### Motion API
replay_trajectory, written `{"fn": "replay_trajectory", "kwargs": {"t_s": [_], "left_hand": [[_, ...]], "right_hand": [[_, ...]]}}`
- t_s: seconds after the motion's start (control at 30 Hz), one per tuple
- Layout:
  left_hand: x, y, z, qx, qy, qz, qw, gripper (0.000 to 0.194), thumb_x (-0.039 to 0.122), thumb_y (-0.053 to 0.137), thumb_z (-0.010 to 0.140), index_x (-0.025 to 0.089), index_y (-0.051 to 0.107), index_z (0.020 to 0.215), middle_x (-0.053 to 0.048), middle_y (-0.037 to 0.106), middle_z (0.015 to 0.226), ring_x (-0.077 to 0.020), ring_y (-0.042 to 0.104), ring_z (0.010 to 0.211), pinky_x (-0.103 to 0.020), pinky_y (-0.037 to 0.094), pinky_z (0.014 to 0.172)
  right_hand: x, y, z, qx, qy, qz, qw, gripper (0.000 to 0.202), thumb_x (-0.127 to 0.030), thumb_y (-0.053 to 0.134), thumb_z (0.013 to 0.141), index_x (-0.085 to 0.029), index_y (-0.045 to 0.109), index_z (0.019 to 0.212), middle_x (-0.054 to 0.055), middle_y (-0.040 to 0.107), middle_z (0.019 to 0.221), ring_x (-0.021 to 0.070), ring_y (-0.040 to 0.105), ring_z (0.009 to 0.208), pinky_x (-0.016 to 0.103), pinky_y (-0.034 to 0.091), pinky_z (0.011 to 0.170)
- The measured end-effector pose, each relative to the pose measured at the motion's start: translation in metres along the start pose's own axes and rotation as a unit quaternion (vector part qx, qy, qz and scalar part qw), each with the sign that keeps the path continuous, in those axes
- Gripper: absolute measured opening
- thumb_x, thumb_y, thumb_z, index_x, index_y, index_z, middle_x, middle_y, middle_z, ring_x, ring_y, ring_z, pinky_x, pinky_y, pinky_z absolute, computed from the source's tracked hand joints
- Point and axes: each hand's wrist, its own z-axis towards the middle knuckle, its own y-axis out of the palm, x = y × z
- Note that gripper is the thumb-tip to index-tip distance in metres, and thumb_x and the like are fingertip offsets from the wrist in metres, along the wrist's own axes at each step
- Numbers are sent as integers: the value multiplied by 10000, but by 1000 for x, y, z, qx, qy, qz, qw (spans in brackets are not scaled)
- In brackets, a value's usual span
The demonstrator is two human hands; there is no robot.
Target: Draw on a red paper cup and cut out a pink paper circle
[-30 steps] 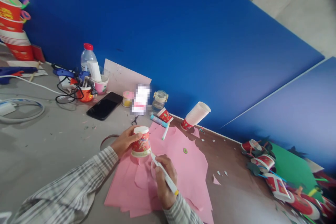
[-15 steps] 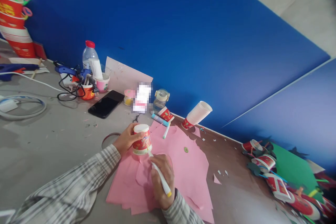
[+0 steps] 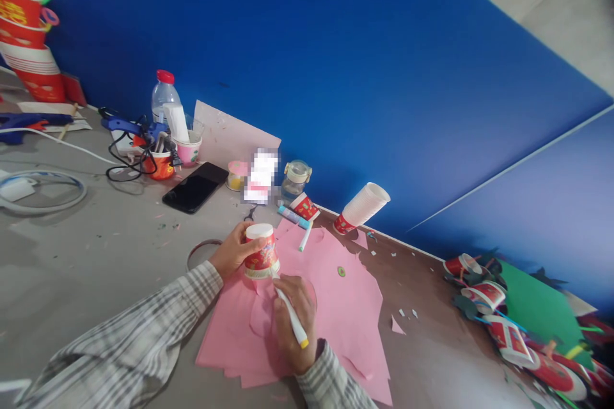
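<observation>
An upside-down red paper cup (image 3: 261, 260) with a pale rim band is held by my left hand (image 3: 235, 252), fingers closed on its left side. My right hand (image 3: 296, 319) grips a white marker (image 3: 291, 316) with a yellow end, its tip pointing at the cup's lower rim. I cannot make out whether the tip touches it. Beneath both hands spread sheets of pink paper (image 3: 348, 307). Just beyond the cup lie a second marker (image 3: 305, 238), a blue glue-stick-like tube (image 3: 293, 216) and a tipped red cup (image 3: 306, 206).
Along the blue partition (image 3: 288, 45) stand a lidded jar (image 3: 295, 179), a plastic bottle (image 3: 165, 99) and a leaning stack of cups (image 3: 362, 206). A black phone (image 3: 195, 187) and coiled cable (image 3: 43, 193) lie leftward. Cup crafts (image 3: 508, 339) sit at right, paper scraps (image 3: 397, 326) nearer.
The marker and my right hand have shifted slightly, the marker's yellow end now a little up and left. My left hand keeps its hold on the cup. The whole view has moved slightly.
</observation>
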Motion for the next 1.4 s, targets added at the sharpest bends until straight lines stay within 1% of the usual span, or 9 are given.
{"fn": "replay_trajectory", "kwargs": {"t_s": [0.37,0.5,0.6,0.7,0.8,1.1,1.4], "left_hand": [[2,2,-1,1,6,5,1000,659,491,778,316,192,533,850,20,601,704,-180,559,664,-323,442,614],[3,2,-2,3,7,4,1000,653,488,780,315,199,535,847,25,601,703,-182,558,669,-325,440,617],[3,2,-2,2,3,1,1000,660,488,781,317,198,533,856,18,606,714,-187,561,672,-329,441,612],[2,2,-2,1,1,-1,1000,655,485,783,316,197,536,850,15,606,717,-188,563,667,-331,440,611],[2,1,-1,-1,-2,-5,1000,656,482,786,313,197,536,849,13,606,719,-189,566,671,-331,439,612],[1,1,-1,-7,-4,-15,1000,656,458,792,324,197,530,866,11,609,727,-190,565,682,-333,440,619],[2,1,-1,2,-8,-27,1000,683,474,796,302,205,527,869,5,613,745,-202,573,699,-354,443,646]], "right_hand": [[5,2,-1,-4,-2,-24,1000,257,-134,507,762,-238,617,970,50,637,845,235,605,780,352,511,667],[8,4,-1,-3,7,-26,1000,250,-145,510,767,-250,621,965,49,635,850,239,605,781,359,512,665],[7,4,-2,-12,12,-16,1000,251,-146,512,770,-252,618,971,51,635,854,241,606,783,368,514,666],[5,4,-3,-24,-1,-11,1000,268,-134,517,767,-257,609,987,52,632,858,241,608,775,373,518,654],[4,5,-4,-23,-8,-11,1000,281,-125,520,759,-259,608,990,52,628,859,242,612,769,375,521,646],[7,5,-3,-24,7,-21,999,267,-135,515,760,-251,611,981,54,624,847,238,609,756,365,516,642],[6,4,-4,-32,1,-11,999,279,-136,515,760,-265,599,993,46,624,849,237,606,749,362,511,638]]}}
